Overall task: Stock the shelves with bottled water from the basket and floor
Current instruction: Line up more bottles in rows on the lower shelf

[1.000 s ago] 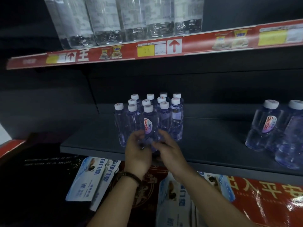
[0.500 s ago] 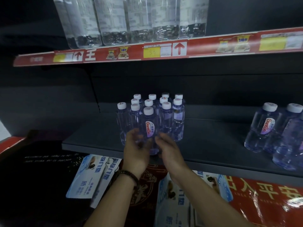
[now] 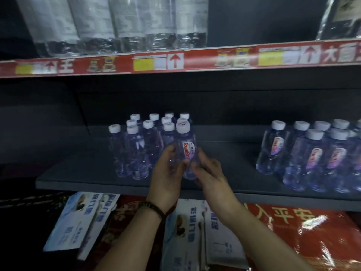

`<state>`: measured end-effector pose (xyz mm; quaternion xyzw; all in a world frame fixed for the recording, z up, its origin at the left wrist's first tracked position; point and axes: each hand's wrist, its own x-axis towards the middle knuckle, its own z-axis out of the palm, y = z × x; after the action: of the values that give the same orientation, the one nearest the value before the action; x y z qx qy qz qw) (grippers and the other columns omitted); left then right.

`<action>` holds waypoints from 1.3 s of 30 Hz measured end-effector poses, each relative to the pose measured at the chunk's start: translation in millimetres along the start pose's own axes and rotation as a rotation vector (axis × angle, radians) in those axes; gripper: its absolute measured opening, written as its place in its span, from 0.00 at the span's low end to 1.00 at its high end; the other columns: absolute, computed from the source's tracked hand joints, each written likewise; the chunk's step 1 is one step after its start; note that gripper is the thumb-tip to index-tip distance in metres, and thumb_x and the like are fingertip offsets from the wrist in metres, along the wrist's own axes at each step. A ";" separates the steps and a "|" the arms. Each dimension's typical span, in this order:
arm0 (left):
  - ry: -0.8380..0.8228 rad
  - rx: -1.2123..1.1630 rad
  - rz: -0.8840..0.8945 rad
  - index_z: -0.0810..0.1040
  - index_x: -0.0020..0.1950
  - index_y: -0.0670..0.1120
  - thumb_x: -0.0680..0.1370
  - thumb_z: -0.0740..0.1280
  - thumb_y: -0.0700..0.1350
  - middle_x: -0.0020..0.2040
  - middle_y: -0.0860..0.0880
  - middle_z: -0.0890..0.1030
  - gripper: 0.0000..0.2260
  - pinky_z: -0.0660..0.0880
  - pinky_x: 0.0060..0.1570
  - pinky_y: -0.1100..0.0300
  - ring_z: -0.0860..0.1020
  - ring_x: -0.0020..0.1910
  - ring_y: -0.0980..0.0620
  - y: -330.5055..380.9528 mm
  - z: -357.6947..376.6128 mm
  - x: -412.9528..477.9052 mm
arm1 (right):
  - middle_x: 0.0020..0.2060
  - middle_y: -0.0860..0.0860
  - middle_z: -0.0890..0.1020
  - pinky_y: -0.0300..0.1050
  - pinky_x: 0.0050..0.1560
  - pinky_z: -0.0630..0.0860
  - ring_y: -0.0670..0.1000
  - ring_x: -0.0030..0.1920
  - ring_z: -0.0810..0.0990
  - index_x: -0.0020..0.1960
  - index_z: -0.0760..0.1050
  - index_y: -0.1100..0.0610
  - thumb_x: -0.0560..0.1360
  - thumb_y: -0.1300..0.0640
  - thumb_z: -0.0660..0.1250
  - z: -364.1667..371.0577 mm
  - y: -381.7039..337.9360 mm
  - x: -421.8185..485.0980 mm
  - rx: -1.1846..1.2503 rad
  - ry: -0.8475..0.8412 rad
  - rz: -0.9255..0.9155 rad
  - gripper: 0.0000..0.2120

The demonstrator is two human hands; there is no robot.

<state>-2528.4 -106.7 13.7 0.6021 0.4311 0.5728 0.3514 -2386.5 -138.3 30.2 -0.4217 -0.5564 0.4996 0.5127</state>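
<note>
A small water bottle (image 3: 187, 149) with a white cap and a red-lettered label stands slightly tilted at the front right of a cluster of several like bottles (image 3: 136, 149) on the dark grey shelf (image 3: 88, 180). My left hand (image 3: 166, 175) holds its lower left side, with a beaded bracelet on that wrist. My right hand (image 3: 210, 171) holds its lower right side, fingers curled against it. The bottle's base is partly hidden behind my fingers.
A second group of bottles (image 3: 312, 157) fills the shelf's right end, with bare shelf between the groups. Large clear bottles (image 3: 117, 26) stand on the upper shelf above a red price strip (image 3: 175, 61). Below lie blue-white packs (image 3: 78, 222) and red packaging (image 3: 312, 231).
Both hands have shifted the labelled bottle from the cluster's front middle to its front right. The view has moved closer and to the right, showing more bottles at the right.
</note>
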 end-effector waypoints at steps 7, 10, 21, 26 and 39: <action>-0.152 -0.081 0.061 0.77 0.70 0.48 0.85 0.67 0.37 0.64 0.50 0.84 0.15 0.78 0.67 0.38 0.83 0.65 0.48 -0.1 99.8 20.0 | 0.70 0.47 0.77 0.44 0.72 0.71 0.40 0.67 0.78 0.72 0.72 0.27 0.78 0.36 0.64 -81.3 -17.4 -14.0 -0.122 0.141 -0.027 0.22; -0.216 -0.033 0.063 0.77 0.70 0.50 0.85 0.67 0.37 0.64 0.53 0.84 0.15 0.79 0.65 0.41 0.83 0.64 0.52 -9.0 140.5 22.7 | 0.67 0.42 0.78 0.39 0.68 0.71 0.38 0.67 0.78 0.63 0.76 0.23 0.83 0.43 0.65 -114.3 -22.0 -28.4 -0.122 0.211 -0.007 0.14; -0.335 -0.105 -0.042 0.78 0.68 0.58 0.79 0.70 0.53 0.62 0.51 0.85 0.17 0.79 0.64 0.37 0.84 0.62 0.47 -24.7 213.2 29.4 | 0.62 0.42 0.79 0.39 0.65 0.74 0.40 0.64 0.78 0.54 0.78 0.34 0.79 0.43 0.68 -166.6 -13.0 -52.2 -0.128 0.267 0.132 0.05; -0.379 -0.101 -0.020 0.76 0.69 0.58 0.84 0.70 0.49 0.63 0.52 0.83 0.15 0.81 0.62 0.45 0.84 0.61 0.52 -23.2 223.9 24.6 | 0.57 0.32 0.69 0.46 0.69 0.70 0.41 0.63 0.72 0.52 0.68 0.29 0.81 0.45 0.70 -164.7 -9.8 -56.3 -0.175 0.304 0.088 0.12; -0.312 0.022 -0.061 0.76 0.63 0.57 0.81 0.73 0.42 0.58 0.54 0.81 0.15 0.82 0.57 0.50 0.84 0.55 0.53 -20.8 213.4 21.8 | 0.63 0.49 0.77 0.55 0.64 0.79 0.49 0.61 0.78 0.64 0.74 0.45 0.81 0.45 0.66 -162.5 -3.0 -46.1 -0.353 0.467 0.106 0.13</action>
<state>-2319.6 -63.5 -17.6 0.6743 0.3958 0.4566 0.4246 -2219.8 -163.9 22.3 -0.6363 -0.4790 0.3105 0.5189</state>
